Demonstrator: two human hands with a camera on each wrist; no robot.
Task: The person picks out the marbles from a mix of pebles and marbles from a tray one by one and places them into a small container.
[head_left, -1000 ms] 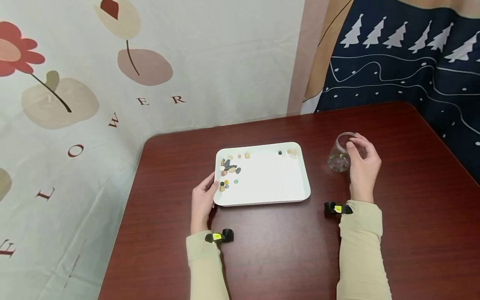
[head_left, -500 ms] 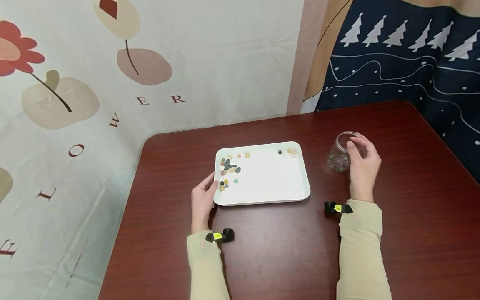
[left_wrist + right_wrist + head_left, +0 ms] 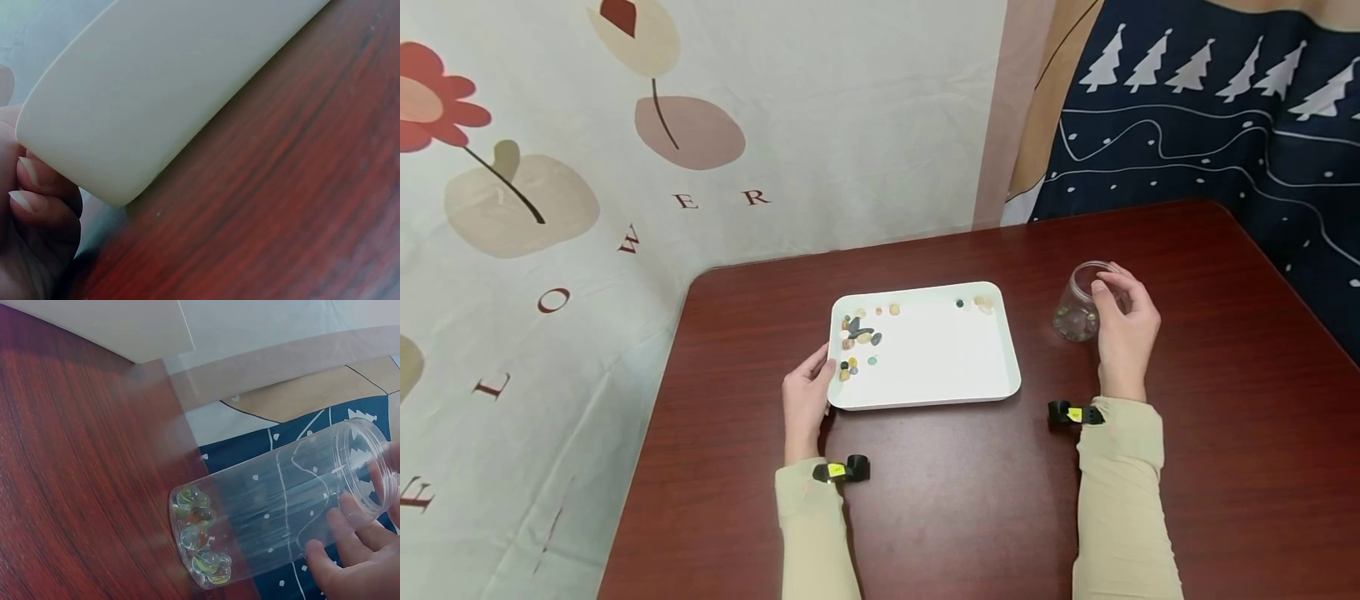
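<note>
A shallow white tray [image 3: 942, 354] lies on the table, with several small coloured stones [image 3: 864, 332] mostly along its left side. My left hand [image 3: 806, 404] grips the tray's left edge, thumb at the rim; in the left wrist view two curled fingers [image 3: 44, 209] show beside the tray's corner. To the right of the tray stands a clear plastic jar [image 3: 275, 500] without a lid. Several glass marbles [image 3: 194, 536] sit on its bottom. My right hand [image 3: 1127, 337] holds this jar near its mouth, thumb and fingers at the rim.
The dark red wooden table [image 3: 955, 500] has its far edge against a pale flower-print cloth [image 3: 850, 125]. A navy cloth [image 3: 1187, 150] with white trees hangs behind the right corner. One dark green stone [image 3: 959, 304] and a few pale ones [image 3: 983, 305] lie at the tray's far right.
</note>
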